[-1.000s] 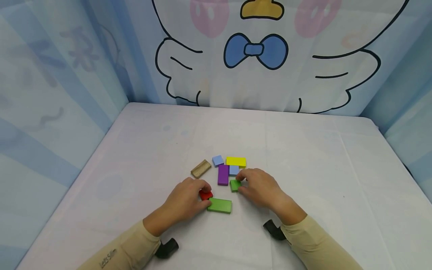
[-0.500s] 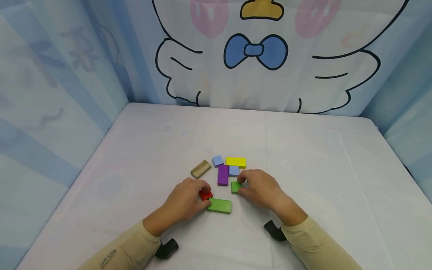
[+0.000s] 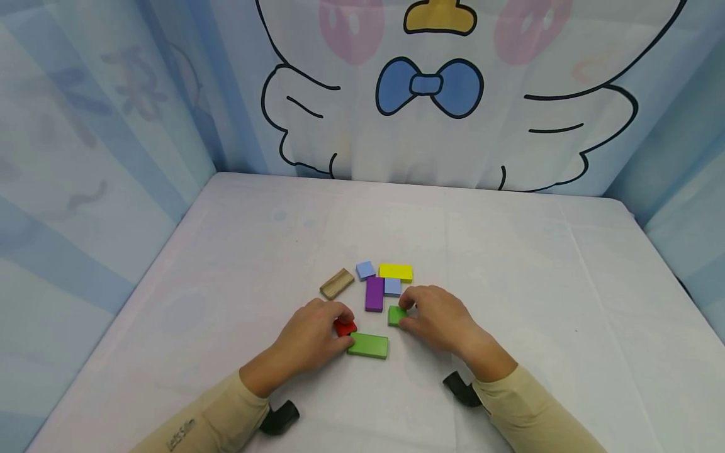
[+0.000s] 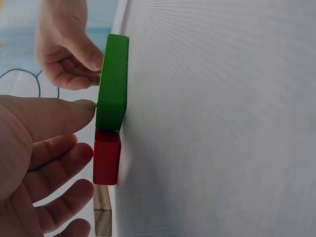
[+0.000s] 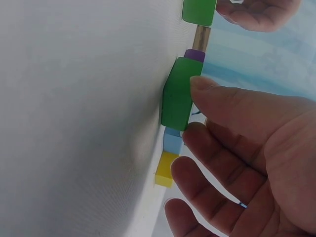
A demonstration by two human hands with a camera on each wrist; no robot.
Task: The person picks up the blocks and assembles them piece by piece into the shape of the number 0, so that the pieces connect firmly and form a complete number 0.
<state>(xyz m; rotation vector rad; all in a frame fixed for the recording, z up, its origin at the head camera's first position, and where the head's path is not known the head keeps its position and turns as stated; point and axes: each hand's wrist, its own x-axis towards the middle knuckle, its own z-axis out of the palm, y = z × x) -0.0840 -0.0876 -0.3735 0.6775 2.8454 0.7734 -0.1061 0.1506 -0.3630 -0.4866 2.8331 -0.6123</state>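
My left hand [image 3: 310, 333] touches two blocks lying end to side: its thumb rests on the long green block [image 3: 369, 345] and its fingertips on the red block [image 3: 345, 328]. In the left wrist view, the red block [image 4: 106, 158] meets the end of the green block [image 4: 113, 84]. The small green block [image 3: 396, 316] is pinched at its edges between the thumb and index finger of my right hand [image 3: 438, 318]. From the right wrist, that small block [image 5: 180, 94] appears on the table surface, with the other fingers loosely bent beside it.
Behind the hands lie a purple block [image 3: 374, 294], two light blue blocks [image 3: 365, 270], a yellow block [image 3: 396, 272] and a wooden block [image 3: 337, 284]. The white table [image 3: 510, 251] reaches back to a printed curtain [image 3: 430, 145].
My right hand has drawn the small green block slightly toward the near edge, away from the light blue block, turning it a little straighter. My left hand has stayed in place.
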